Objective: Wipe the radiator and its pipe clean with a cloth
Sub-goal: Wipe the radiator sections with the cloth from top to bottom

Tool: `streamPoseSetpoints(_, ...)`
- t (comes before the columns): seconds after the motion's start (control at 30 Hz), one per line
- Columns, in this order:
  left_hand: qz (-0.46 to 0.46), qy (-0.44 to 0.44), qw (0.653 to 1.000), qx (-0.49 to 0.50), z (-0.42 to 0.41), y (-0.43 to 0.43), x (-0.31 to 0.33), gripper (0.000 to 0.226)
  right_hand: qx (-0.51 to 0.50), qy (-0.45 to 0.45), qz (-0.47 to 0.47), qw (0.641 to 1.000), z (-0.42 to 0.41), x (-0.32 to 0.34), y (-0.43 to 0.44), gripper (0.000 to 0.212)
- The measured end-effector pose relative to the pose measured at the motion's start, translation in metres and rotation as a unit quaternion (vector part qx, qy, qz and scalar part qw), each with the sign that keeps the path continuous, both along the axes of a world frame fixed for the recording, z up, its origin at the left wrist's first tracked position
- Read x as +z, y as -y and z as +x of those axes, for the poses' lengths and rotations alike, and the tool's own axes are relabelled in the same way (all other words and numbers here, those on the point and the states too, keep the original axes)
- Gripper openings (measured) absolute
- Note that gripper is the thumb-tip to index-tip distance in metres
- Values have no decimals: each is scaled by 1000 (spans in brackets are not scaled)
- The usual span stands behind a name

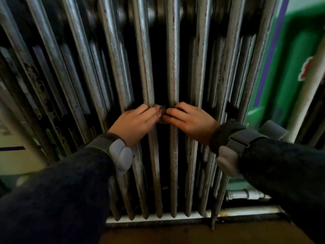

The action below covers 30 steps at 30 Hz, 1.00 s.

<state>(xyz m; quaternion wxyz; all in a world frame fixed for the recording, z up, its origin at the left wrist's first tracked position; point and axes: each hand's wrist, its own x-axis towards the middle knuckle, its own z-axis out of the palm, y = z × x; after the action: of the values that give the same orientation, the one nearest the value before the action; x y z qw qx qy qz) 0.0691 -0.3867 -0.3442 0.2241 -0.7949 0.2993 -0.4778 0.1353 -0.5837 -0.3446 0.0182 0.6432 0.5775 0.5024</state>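
The big grey radiator (173, 59) filled most of the view. Its tall metal ribs had chipped paint and dark dirty marks. A green wall (299, 76) stood to the right of it, and a white pipe (306, 95) ran up beside that wall, well apart from the hands. A brown floor (193, 235) lay below.

Two arms in dark sleeves reached in, each with a grey band at the wrist (119, 155). The left hand (135, 121) and the right hand (190, 121) met in the middle of the radiator, almost touching. Both had their fingers curled tight. Between them they pinched a small dark cloth (161, 112), pressed against the ribs. Most of the cloth was hidden by the fingers.

This looked like the step of rubbing the middle ribs. Next, the cloth would likely need to slide up and down each rib and into the dark gaps. The pipe looked like a job for later.
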Motion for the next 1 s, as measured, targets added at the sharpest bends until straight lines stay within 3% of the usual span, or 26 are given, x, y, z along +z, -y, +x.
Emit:
streamPoseSetpoints(0.23,31,11,999,-6,-1,0,14,27,9,53,-35,998,-3,24,7,50)
streamPoseSetpoints(0.37,-35,29,999,-9,-1,2,37,27,-10,47,-2,999,-4,52,3,30)
streamPoseSetpoints(0.5,-72,42,996,-16,0,4,65,27,-26,32,52,998,-10,81,1,37)
streamPoseSetpoints(0.57,-87,47,995,-19,-1,6,75,28,-29,23,75,996,-11,87,-1,27)
streamPoseSetpoints(0.67,-47,37,998,-30,0,3,75,30,-22,9,68,997,-8,79,-2,27)
streamPoseSetpoints(0.8,42,-13,998,-50,2,-4,51,24,5,27,-29,999,-1,53,4,26)
streamPoseSetpoints(0.9,46,-42,997,-43,-1,-2,45,39,4,46,-57,997,-3,48,6,26)
streamPoseSetpoints(1.0,64,-24,997,-41,-4,2,51,18,-4,69,-43,997,-5,55,5,28)
